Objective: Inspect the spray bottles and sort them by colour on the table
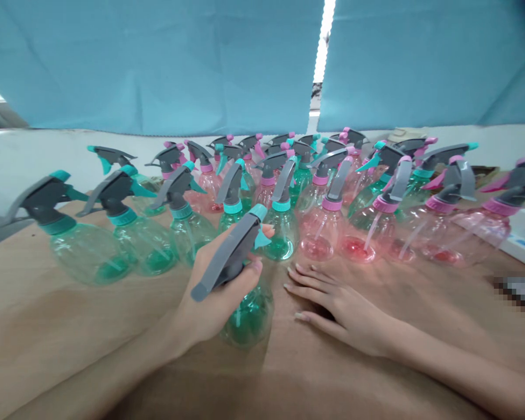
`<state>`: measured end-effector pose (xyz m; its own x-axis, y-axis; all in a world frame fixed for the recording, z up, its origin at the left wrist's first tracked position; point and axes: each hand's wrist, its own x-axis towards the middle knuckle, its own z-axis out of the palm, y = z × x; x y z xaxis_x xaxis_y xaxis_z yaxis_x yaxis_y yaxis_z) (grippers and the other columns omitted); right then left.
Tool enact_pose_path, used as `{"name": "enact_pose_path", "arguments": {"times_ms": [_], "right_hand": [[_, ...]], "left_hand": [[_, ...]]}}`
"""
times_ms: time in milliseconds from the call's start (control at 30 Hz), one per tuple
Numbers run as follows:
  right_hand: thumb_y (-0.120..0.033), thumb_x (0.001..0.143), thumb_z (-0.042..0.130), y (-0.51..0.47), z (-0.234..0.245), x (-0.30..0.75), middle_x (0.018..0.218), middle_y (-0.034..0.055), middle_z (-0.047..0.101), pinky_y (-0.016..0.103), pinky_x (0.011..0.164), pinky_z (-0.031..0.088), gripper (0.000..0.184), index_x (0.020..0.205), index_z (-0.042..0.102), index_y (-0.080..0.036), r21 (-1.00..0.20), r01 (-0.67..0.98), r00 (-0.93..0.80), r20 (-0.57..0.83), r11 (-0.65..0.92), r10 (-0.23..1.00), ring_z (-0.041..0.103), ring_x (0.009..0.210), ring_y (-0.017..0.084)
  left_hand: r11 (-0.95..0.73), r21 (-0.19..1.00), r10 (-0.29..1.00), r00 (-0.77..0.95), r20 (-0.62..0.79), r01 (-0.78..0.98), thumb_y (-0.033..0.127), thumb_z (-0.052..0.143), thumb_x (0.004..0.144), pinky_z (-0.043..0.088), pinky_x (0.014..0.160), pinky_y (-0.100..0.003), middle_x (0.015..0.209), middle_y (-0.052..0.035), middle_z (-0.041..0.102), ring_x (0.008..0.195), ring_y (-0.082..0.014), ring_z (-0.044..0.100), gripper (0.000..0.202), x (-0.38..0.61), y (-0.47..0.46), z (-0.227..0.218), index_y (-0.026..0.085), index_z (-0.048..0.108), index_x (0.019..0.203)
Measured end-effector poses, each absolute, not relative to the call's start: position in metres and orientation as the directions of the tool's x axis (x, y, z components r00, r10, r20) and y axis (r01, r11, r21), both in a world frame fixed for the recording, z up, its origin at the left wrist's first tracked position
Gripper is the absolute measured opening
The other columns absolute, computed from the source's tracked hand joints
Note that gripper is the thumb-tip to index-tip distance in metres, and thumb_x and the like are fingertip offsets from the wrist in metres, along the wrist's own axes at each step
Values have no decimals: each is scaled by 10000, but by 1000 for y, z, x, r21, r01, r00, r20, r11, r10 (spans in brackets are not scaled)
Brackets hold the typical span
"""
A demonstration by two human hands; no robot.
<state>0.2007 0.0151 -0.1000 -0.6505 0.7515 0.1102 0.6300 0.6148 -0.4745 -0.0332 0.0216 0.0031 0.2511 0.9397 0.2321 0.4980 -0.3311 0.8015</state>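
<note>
My left hand (221, 291) is wrapped round the neck of a green spray bottle (249, 318) with a grey and teal trigger head. Its clear green body shows below my fingers, while its collar is hidden by them. Palm down, my right hand (336, 303) rests on the wooden table with the fingers stretched out and nothing in them. Just beyond my hands stand another green spray bottle (281, 233) and a pink spray bottle (321, 230), both upright.
Several rows of green and pink spray bottles fill the back of the table (61, 344). A blue cloth (157, 70) hangs behind them. At the right edge lie a white and blue box (522, 242) and a pixelated flat object (522, 294).
</note>
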Motion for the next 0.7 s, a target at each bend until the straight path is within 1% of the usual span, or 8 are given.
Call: {"name": "enact_pose_path", "arguments": {"times_ms": [133, 200, 267, 433, 500, 600, 700], "right_hand": [[-510, 981, 430, 15, -99, 200, 1534, 45, 366, 483, 1183, 236, 536, 1441, 456, -235, -474, 632, -650, 105, 613, 752, 286, 1434, 266], [-508, 980, 435, 15, -99, 200, 1532, 43, 370, 488, 1180, 241, 533, 1443, 450, -244, -483, 627, -649, 110, 611, 753, 289, 1433, 265], [-503, 977, 448, 15, -100, 201, 1532, 38, 372, 498, 1177, 242, 527, 1446, 440, -264, -497, 616, -646, 127, 612, 753, 291, 1432, 264], [-502, 977, 450, 15, -101, 201, 1529, 39, 379, 496, 1177, 241, 524, 1443, 443, -262, -493, 620, -644, 125, 611, 754, 286, 1434, 258], [-500, 976, 453, 15, -101, 201, 1528, 38, 381, 498, 1177, 241, 523, 1444, 441, -265, -496, 618, -642, 129, 610, 755, 289, 1433, 259], [-490, 976, 463, 15, -102, 201, 1527, 38, 383, 504, 1173, 248, 514, 1444, 439, -279, -506, 606, -641, 145, 614, 753, 294, 1430, 264], [-486, 977, 463, 15, -102, 201, 1529, 37, 379, 504, 1174, 244, 514, 1447, 434, -281, -506, 603, -644, 147, 617, 750, 291, 1432, 263]], "left_hand": [[-321, 810, 943, 248, 223, 491, 229, 505, 824, 461, 634, -273, 820, 18, 611, 594, -125, 471, 394, -34, 21, 2, 205, 585, 1210], [-318, 813, 943, 248, 220, 487, 227, 512, 818, 448, 619, -273, 826, 16, 612, 599, -127, 473, 399, -34, 21, 1, 207, 584, 1210], [-314, 819, 944, 249, 216, 480, 232, 522, 812, 429, 581, -269, 796, 23, 598, 566, -121, 442, 405, -35, 21, 1, 211, 584, 1211], [-317, 822, 943, 252, 218, 473, 204, 533, 799, 418, 581, -264, 788, 28, 576, 573, -116, 417, 411, -34, 23, 1, 219, 588, 1207], [-306, 832, 945, 255, 205, 462, 203, 530, 793, 397, 546, -260, 733, 43, 540, 536, -112, 379, 428, -34, 23, 1, 217, 580, 1217], [-305, 835, 945, 256, 204, 457, 202, 532, 783, 388, 541, -259, 676, 56, 490, 530, -117, 381, 419, -35, 23, 2, 220, 587, 1198], [-327, 821, 936, 281, 213, 467, 205, 517, 797, 359, 528, -259, 603, 74, 403, 508, -124, 368, 369, -37, 24, 2, 262, 601, 1152]]}}
